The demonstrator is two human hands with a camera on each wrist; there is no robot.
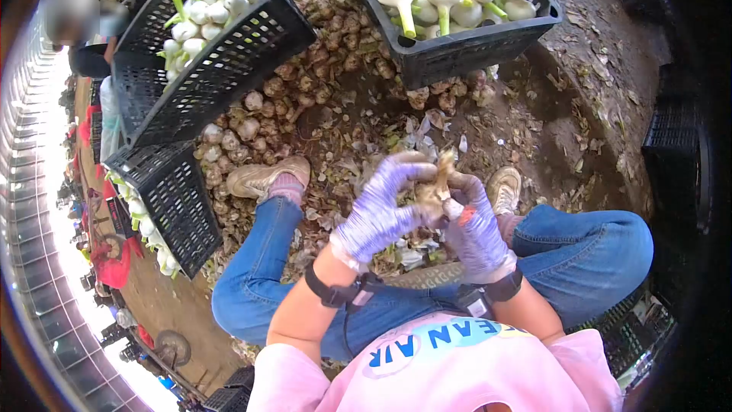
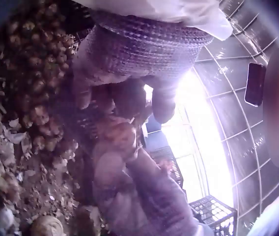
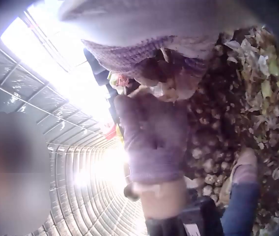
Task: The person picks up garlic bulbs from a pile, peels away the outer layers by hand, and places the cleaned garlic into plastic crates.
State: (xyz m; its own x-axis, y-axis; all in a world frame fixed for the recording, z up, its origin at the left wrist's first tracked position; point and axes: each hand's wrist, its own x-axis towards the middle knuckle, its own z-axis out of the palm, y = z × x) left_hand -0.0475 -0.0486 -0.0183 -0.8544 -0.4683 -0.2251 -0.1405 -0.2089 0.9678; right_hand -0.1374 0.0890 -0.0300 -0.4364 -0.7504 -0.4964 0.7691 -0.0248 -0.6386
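Husk-strewn ground (image 1: 557, 118), black crates (image 1: 480, 55) and garlic heap (image 1: 252, 126) beyond gloved fingers (image 1: 402, 170).

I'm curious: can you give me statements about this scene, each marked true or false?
The left hand wears a purple-and-white knitted glove. True.
The person wears red trousers. False: blue denim jeans.
A black perforated plastic crate holds white, green-stemmed bulbs. True.
Every bulb is in a crate. False: brownish, soil-stained bulbs lie on earthen ground.
The hands are far apart. False: the right hand is close to the left, at a pale brown bulb.
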